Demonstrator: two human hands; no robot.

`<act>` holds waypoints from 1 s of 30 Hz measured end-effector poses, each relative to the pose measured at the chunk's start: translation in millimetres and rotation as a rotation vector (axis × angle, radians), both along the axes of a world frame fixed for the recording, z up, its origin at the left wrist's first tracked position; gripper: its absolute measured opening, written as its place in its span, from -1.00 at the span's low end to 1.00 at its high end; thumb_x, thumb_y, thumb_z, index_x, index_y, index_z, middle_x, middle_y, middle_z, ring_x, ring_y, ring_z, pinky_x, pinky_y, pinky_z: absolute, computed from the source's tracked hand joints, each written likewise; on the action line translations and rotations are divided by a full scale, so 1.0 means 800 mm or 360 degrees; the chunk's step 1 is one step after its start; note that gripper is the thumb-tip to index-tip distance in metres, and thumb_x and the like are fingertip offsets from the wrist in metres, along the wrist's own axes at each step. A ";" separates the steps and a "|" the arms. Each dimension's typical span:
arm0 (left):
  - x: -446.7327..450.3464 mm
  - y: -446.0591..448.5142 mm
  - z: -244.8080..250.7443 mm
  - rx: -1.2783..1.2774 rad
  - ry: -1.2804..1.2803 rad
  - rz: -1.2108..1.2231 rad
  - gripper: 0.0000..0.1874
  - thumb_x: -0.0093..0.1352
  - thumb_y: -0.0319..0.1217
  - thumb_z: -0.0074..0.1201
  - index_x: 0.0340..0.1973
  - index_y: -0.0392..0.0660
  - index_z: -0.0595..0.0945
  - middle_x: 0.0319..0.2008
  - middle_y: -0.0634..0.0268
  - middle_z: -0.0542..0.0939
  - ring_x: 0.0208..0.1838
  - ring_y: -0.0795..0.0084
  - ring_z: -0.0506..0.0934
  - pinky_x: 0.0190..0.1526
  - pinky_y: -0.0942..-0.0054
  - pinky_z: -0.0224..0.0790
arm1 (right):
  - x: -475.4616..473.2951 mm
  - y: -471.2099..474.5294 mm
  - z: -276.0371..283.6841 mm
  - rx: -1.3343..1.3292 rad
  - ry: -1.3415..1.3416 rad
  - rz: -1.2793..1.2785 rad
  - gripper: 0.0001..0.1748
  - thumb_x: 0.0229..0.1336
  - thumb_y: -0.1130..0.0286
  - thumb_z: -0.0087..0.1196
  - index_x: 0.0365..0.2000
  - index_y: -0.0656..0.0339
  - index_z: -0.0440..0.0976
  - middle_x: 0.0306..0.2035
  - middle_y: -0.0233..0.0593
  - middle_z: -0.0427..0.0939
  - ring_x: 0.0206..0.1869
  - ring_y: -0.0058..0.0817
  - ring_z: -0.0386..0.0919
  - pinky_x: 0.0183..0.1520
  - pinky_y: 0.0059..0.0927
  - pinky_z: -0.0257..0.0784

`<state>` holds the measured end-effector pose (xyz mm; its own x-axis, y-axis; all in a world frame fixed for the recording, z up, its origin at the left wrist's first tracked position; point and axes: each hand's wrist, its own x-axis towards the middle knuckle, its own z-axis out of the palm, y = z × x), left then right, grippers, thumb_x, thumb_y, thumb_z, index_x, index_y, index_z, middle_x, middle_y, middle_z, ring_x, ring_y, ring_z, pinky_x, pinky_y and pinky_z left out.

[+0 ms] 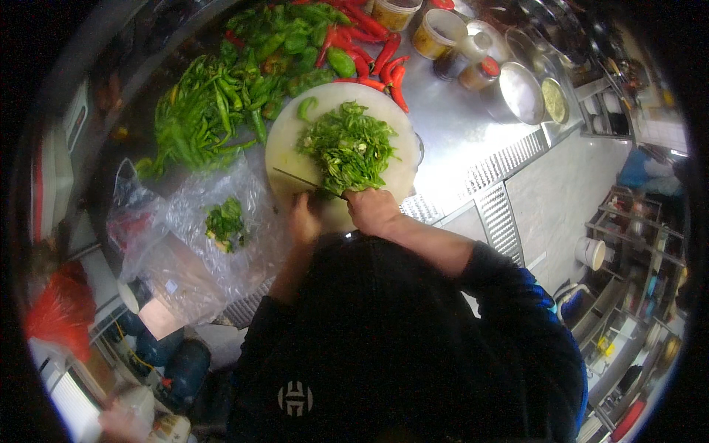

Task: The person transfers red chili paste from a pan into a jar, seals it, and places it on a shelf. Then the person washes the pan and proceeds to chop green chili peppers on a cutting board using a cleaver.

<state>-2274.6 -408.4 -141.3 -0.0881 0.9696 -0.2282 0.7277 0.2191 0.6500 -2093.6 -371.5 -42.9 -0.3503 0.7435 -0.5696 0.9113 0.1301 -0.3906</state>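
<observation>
My right hand is closed around the handle of a kitchen knife. The knife's blade points left over a round white cutting board. A heap of cut leafy greens covers the middle of the board, partly behind the blade and my right hand. One curled green pepper lies near the board's far left. My left hand is blurred beside the near left edge of the board, below the blade; whether it holds anything is unclear.
Green chili peppers and red chili peppers are piled beyond the board. A clear plastic bag with a clump of greens on it lies left. Tubs and a metal bowl stand far right. A metal rack is at right.
</observation>
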 end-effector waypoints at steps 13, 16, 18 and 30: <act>-0.007 -0.002 -0.036 0.0187 -0.0031 0.0051 -0.71 0.23 -0.47 0.00 -0.12 -0.19 0.53 -0.18 -0.09 0.53 -0.09 -0.12 0.48 -0.08 0.09 0.34 | -0.012 0.003 -0.009 0.0047 0.0015 0.0039 -0.76 0.15 0.30 -0.11 -0.21 0.13 0.43 -0.42 0.01 0.58 -0.33 -0.05 0.58 -0.24 -0.04 0.48; -0.005 -0.006 -0.015 0.0313 0.0002 0.0012 -0.73 0.24 -0.48 -0.01 -0.14 -0.19 0.54 -0.22 -0.07 0.54 -0.14 -0.12 0.49 -0.12 0.08 0.35 | -0.010 0.006 -0.006 0.0145 0.0076 0.0076 -0.76 0.14 0.29 -0.10 -0.22 0.14 0.44 -0.43 0.02 0.58 -0.33 -0.05 0.58 -0.25 -0.02 0.47; -0.003 -0.003 -0.006 0.0365 -0.0028 0.0006 -0.74 0.24 -0.49 -0.02 -0.14 -0.20 0.54 -0.22 -0.06 0.54 -0.14 -0.12 0.49 -0.12 0.08 0.34 | -0.005 0.005 -0.001 0.0102 0.0070 0.0061 -0.76 0.14 0.29 -0.10 -0.23 0.15 0.44 -0.43 0.02 0.58 -0.33 -0.05 0.58 -0.26 -0.02 0.47; -0.002 0.008 0.002 0.0033 -0.0040 0.0022 -0.65 0.19 -0.59 -0.03 -0.08 -0.29 0.52 -0.15 -0.08 0.55 -0.06 -0.11 0.48 -0.04 0.11 0.33 | -0.009 0.009 -0.003 0.0056 0.0025 0.0021 -0.78 0.13 0.30 -0.10 -0.29 0.16 0.46 -0.44 0.02 0.58 -0.33 -0.06 0.59 -0.26 -0.05 0.47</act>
